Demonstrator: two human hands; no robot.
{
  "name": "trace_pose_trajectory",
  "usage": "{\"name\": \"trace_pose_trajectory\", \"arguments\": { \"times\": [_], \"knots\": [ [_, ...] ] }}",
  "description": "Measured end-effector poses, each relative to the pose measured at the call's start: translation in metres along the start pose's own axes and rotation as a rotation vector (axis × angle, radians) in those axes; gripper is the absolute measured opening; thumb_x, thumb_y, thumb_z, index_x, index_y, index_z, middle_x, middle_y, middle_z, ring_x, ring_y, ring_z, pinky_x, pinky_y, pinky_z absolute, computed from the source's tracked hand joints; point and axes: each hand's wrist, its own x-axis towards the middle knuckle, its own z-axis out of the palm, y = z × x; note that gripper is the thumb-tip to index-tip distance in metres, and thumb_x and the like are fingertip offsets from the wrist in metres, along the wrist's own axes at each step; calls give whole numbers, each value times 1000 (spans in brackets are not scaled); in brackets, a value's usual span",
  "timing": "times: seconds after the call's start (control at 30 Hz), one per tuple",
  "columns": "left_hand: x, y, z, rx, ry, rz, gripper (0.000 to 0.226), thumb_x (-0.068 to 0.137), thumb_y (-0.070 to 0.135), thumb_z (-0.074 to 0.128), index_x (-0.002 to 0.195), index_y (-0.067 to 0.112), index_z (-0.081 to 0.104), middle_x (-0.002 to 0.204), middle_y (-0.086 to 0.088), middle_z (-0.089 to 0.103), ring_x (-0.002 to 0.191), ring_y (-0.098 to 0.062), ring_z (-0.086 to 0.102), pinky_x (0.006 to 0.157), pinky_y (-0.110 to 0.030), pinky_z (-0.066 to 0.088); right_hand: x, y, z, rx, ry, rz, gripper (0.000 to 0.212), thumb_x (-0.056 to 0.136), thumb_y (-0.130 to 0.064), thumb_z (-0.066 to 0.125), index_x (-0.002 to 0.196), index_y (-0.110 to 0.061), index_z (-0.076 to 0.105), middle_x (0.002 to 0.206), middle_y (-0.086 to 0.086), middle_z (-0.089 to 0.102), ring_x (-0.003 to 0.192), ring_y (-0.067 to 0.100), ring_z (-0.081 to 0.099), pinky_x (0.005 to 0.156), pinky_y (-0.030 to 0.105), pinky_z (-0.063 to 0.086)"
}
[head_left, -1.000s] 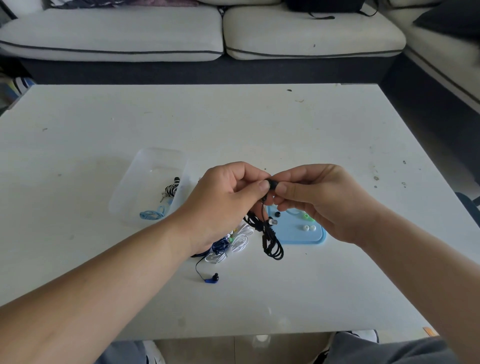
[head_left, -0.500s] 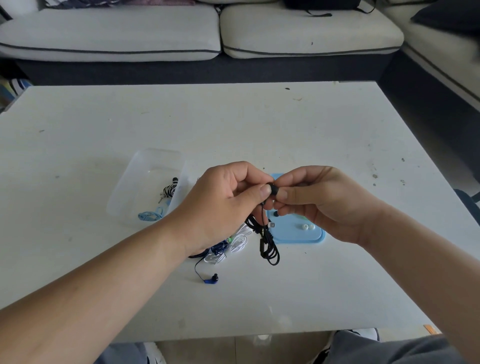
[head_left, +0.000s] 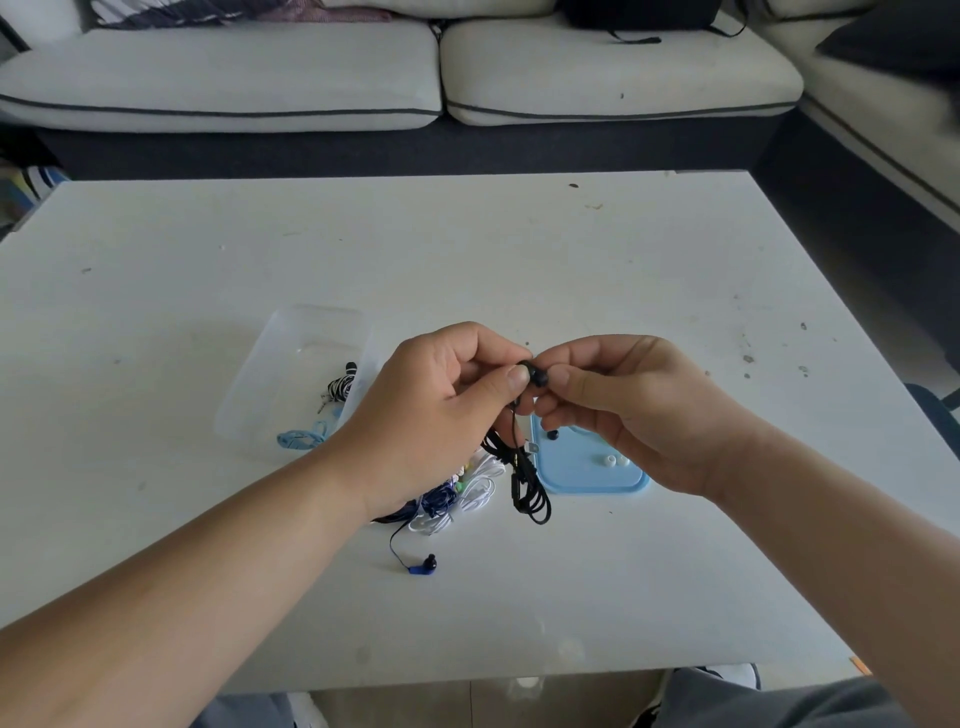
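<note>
Both hands are up over the white table (head_left: 467, 249), and they meet at one black earphone (head_left: 537, 375). The left hand (head_left: 441, 395) pinches the earphone between thumb and fingers. The earphone's black cord (head_left: 530, 483) hangs down from that hand in loops, and its low end reaches about to the table. The right hand (head_left: 639, 410) pinches the round front end of the same earphone with thumb and finger. Not much has changed in the last second. The hands have stayed in almost the same place and have kept the same pinch. They twist just a little, and the round end now shows a bit more between the two thumbs. So I think the soft tip on the earphone is still being worked on and the job is not done yet. I cannot tell if the tip is going on or coming off. Just under the right hand lies a blue tray (head_left: 623, 486) with a small black tip (head_left: 550, 434) and two white tips (head_left: 610, 461) on it. Under the left hand is a heap of cords (head_left: 457, 499), blue, white and green. Left of that is a clear box (head_left: 291, 364) with striped earphones (head_left: 340, 387) inside.
</note>
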Motion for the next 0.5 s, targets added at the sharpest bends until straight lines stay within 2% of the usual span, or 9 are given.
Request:
{"name": "trace_pose_trajectory", "arguments": {
  "times": [0.07, 0.1, 0.13, 0.2, 0.27, 0.37, 0.5],
  "knots": [
    [-1, 2, 1, -18, 9, -11, 11, 101, 6, 62, 106, 12, 70, 78, -2, 76, 65, -19, 72, 63, -51, 55, 0, 0, 1, 2, 8, -29, 22, 84, -5, 66, 101, 8, 72, 90, 24, 74, 78, 24, 70, 73, 27, 58],
    [-1, 2, 2, -39, 16, -14, 11, 101, 6, 62, 107, 10, 70, 79, -3, 76, 65, -20, 72, 65, -53, 56, 0, -1, 2, 8, 18, -42, 23, 83, -5, 67, 101, 8, 72, 89, 24, 73, 77, 24, 70, 72, 27, 58],
    [-1, 2, 3, -66, 23, -13, 10, 101, 5, 61, 106, 8, 70, 79, -4, 76, 64, -20, 71, 65, -49, 56, 0, -1, 3, 13, 32, -55, 24, 81, -6, 68, 101, 9, 71, 88, 25, 73, 77, 25, 70, 71, 27, 58],
    [0, 1, 5, -115, 40, -13, 10, 101, 2, 60, 105, 5, 69, 77, -5, 75, 63, -18, 70, 62, -32, 57, 0, 1, 5, 18, 63, -81, 23, 80, -6, 69, 99, 8, 72, 86, 24, 72, 78, 26, 68, 71, 28, 58],
    [1, 1, 7, -152, 56, -15, 9, 101, 2, 60, 105, 4, 68, 74, -3, 75, 61, -16, 69, 63, -24, 56, 1, 4, 8, 20, 103, -110, 15, 84, -3, 68, 96, 4, 74, 83, 21, 73, 78, 26, 67, 70, 29, 58],
    [1, -1, 9, -173, 101, -10, 8, 101, 3, 62, 105, 6, 68, 74, -1, 76, 63, -13, 70, 65, -22, 56, 2, 9, 13, -19, 163, -172, 12, 93, 1, 65, 97, 1, 76, 84, 19, 74, 79, 27, 68, 73, 32, 56],
    [2, -4, 9, -102, 145, 23, 7, 100, 7, 64, 105, 10, 69, 82, -4, 78, 69, -15, 73, 71, -25, 57, 4, 11, 18, -36, 238, -206, 11, 93, 1, 67, 98, 0, 76, 86, 21, 75, 78, 29, 69, 75, 35, 56]
  ]
}}
